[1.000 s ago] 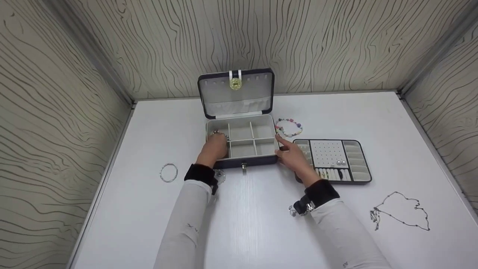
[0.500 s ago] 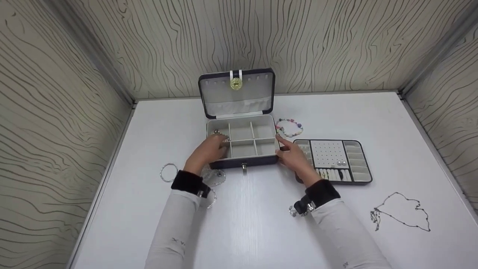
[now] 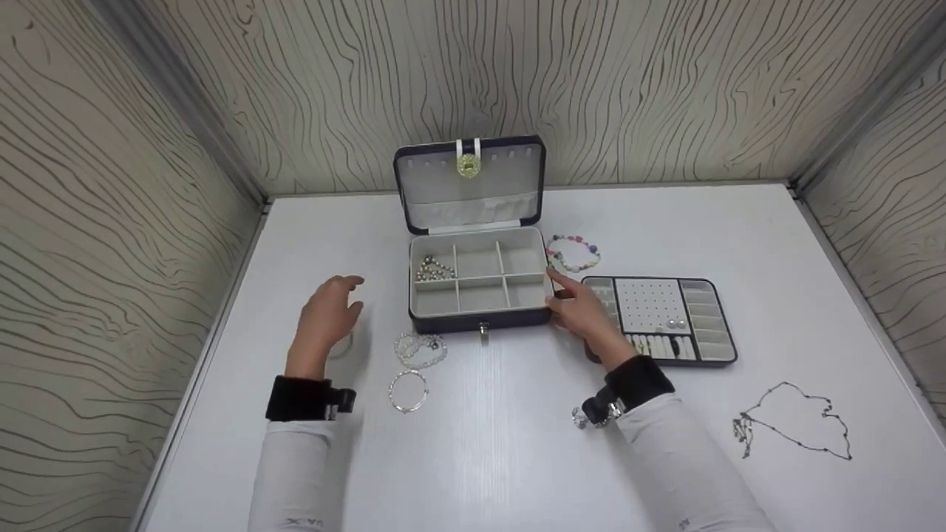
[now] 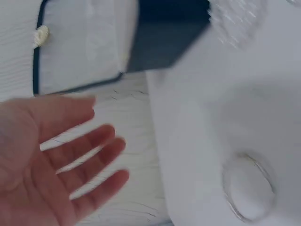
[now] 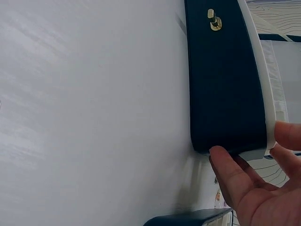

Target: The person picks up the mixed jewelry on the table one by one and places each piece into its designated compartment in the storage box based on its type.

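A dark blue jewellery box stands with its lid up, its inside split into several pale compartments. A string of pearly beads lies in the back left one. My left hand hovers left of the box with fingers spread and nothing in them. Partly hidden under that hand is a thin silver bangle on the table. My right hand touches the right side of the box, thumb at the rim, fingertips against the wall. Before the box lie a clear beaded bracelet and a second silver bangle.
A jewellery tray with pearl earrings and rings sits at the right. Behind it is a colourful bead bracelet. A chain necklace lies at the front right. Another sparkling piece is partly hidden by the right wrist. Patterned walls enclose the table.
My left hand has let go of the pearly beads in the back left compartment and moved out of the box to the left. My right hand has stayed at the box's side.
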Tool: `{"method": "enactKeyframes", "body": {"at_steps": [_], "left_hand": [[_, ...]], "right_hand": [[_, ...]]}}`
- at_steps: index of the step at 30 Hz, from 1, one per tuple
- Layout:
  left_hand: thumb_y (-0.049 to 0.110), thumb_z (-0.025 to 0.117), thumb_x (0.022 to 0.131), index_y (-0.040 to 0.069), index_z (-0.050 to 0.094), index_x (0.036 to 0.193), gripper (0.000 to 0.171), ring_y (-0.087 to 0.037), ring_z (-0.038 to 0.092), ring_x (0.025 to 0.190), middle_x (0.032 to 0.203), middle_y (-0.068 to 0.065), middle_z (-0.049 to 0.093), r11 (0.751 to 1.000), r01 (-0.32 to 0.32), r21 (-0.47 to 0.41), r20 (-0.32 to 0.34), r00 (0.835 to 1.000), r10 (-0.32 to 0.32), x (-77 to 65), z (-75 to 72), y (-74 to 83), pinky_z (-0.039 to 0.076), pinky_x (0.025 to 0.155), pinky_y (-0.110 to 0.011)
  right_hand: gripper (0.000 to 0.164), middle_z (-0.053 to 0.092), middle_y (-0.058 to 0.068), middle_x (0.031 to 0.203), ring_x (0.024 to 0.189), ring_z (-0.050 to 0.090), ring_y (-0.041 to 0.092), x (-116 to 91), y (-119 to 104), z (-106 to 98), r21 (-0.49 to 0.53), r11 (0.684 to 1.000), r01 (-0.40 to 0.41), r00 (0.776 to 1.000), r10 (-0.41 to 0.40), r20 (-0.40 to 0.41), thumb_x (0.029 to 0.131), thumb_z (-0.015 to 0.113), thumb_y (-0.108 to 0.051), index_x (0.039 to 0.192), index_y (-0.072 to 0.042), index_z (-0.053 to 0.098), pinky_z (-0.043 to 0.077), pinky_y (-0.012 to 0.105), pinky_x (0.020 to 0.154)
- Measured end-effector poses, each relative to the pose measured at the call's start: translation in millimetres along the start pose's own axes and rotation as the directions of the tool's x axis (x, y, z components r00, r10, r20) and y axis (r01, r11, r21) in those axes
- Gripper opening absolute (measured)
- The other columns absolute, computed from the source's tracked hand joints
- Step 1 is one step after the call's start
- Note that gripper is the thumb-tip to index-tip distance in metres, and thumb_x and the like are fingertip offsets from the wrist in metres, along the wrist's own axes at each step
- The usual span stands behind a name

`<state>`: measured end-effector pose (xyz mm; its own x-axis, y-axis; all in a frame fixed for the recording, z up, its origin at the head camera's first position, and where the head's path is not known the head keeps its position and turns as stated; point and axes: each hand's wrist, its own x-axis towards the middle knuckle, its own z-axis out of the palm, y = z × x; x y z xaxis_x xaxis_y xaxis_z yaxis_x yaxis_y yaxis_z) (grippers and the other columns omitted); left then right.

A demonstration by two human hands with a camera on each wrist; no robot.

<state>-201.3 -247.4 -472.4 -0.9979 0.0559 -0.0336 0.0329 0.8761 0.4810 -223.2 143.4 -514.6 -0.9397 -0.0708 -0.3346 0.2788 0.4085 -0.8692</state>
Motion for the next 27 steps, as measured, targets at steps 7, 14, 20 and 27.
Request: {"method": "enactKeyframes", "body": {"at_steps": [7,14,20,27], "left_hand": [[0.019,0.073,0.084,-0.005,0.054,0.133,0.058,-0.048,0.056,0.107,0.120,-0.032,0.054,0.969,0.213,0.128,0.007,0.976,-0.216,-9.3,18.4,-31.8,0.052,0.080,-0.057],[0.026,0.079,0.079,-0.003,0.049,0.139,0.073,-0.052,0.048,0.112,0.125,-0.036,0.049,0.940,0.326,0.098,0.019,0.944,-0.330,-18.2,33.4,-43.1,0.045,0.086,-0.063],[0.023,0.076,0.080,-0.003,0.054,0.135,0.065,-0.053,0.050,0.111,0.124,-0.036,0.051,0.928,0.359,0.101,0.042,0.930,-0.364,-24.1,36.1,-44.3,0.045,0.085,-0.063],[0.010,0.067,0.081,-0.005,0.061,0.125,0.047,-0.048,0.057,0.096,0.109,-0.032,0.056,0.940,0.309,0.144,0.038,0.948,-0.317,-24.4,37.9,-42.4,0.051,0.073,-0.057]], "right_hand": [[0.059,0.046,0.023,0.136,0.107,0.058,0.030,1.3,0.9,-1.2,0.028,1.000,-0.006,1.000,0.005,0.014,0.099,0.055,-0.014,0.154,-0.025,0.034,0.052,0.039,0.091],[0.059,0.046,0.025,0.134,0.102,0.059,0.027,3.8,4.4,0.6,0.020,1.000,0.004,1.000,-0.004,-0.001,0.098,0.056,-0.014,0.153,-0.024,0.036,0.053,0.037,0.088],[0.059,0.045,0.025,0.135,0.103,0.059,0.028,3.0,3.5,0.7,0.049,0.999,-0.003,1.000,0.003,0.009,0.099,0.056,-0.013,0.153,-0.025,0.036,0.053,0.038,0.089],[0.059,0.042,0.026,0.138,0.108,0.057,0.030,2.8,3.8,0.4,0.076,0.997,-0.027,0.999,0.025,0.022,0.100,0.054,-0.011,0.153,-0.025,0.035,0.051,0.041,0.094]]}}
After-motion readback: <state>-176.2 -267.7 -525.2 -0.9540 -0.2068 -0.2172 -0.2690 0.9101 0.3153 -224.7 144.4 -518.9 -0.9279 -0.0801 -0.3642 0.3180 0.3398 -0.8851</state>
